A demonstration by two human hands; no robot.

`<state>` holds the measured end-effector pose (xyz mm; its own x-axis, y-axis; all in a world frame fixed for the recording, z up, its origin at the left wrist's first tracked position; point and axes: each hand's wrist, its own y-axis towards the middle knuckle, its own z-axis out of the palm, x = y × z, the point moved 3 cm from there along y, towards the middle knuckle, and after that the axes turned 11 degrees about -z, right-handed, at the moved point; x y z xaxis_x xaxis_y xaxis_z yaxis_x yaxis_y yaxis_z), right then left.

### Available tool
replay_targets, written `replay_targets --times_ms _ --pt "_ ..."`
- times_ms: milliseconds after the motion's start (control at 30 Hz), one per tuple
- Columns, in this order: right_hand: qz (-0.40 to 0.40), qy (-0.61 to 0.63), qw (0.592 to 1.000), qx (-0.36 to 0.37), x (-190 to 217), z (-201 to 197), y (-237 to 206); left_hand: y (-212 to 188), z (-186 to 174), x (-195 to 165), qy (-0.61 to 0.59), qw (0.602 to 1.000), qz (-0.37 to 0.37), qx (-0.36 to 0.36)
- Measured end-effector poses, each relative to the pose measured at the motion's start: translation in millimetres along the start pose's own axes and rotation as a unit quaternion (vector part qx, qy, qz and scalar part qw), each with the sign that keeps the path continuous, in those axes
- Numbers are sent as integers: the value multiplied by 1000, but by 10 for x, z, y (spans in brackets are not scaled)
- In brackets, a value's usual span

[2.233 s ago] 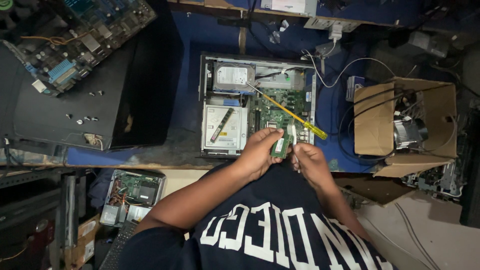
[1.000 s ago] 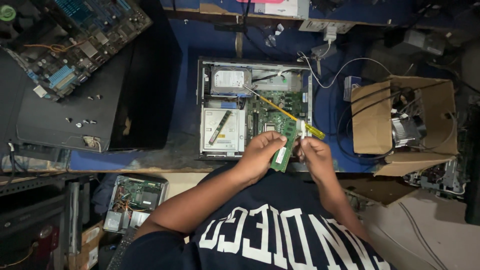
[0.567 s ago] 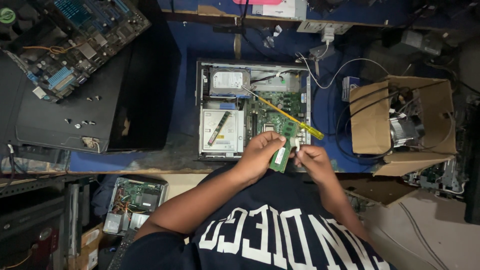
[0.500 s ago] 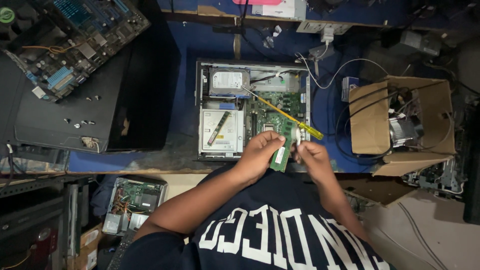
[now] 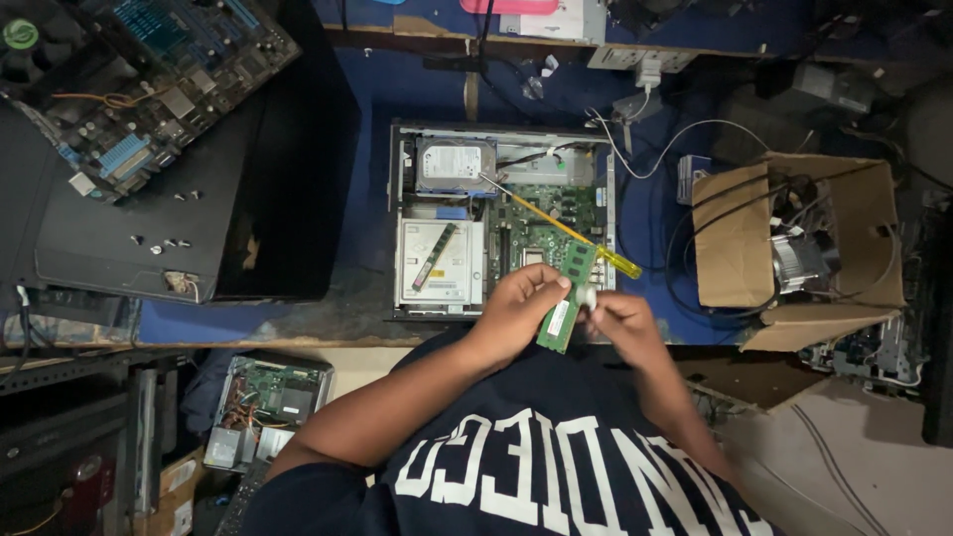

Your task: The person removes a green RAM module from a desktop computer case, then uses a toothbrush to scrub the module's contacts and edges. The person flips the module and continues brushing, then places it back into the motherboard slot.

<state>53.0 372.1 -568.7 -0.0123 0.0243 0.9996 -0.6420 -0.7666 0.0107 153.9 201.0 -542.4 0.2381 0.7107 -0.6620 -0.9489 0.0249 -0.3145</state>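
My left hand (image 5: 516,310) holds a green memory module (image 5: 566,298) upright over the front edge of an open desktop computer case (image 5: 397,228). My right hand (image 5: 617,323) pinches a small white object (image 5: 586,295), perhaps an eraser, against the module's edge. A yellow-handled screwdriver (image 5: 566,230) lies diagonally across the case's motherboard. A second memory stick (image 5: 435,256) rests on the optical drive inside the case, below the hard drive (image 5: 455,164).
A black computer case (image 5: 199,228) with loose screws (image 5: 164,241) and a bare motherboard (image 5: 139,84) lie at left. A cardboard box (image 5: 794,248) of cables and a fan stands at right. Another open unit (image 5: 266,402) sits on the floor below the bench.
The memory module stayed in my left hand, raised slightly. My right hand moved up to its edge with the small white object and rubs along it.
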Motion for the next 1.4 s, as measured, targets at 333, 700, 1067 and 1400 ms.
replay_targets --times_ms 333,700,1067,1400 --pt "-98 -27 987 123 48 54 -100 14 -20 29 29 998 27 -47" --pt "-84 -54 989 107 70 92 -150 23 -32 42 28 995 58 -73" --pt "13 0 1000 24 -22 73 -203 83 -115 58 -6 994 76 -72" --pt "4 -28 999 42 -95 126 -209 92 -119 75 -14 995 42 -92"
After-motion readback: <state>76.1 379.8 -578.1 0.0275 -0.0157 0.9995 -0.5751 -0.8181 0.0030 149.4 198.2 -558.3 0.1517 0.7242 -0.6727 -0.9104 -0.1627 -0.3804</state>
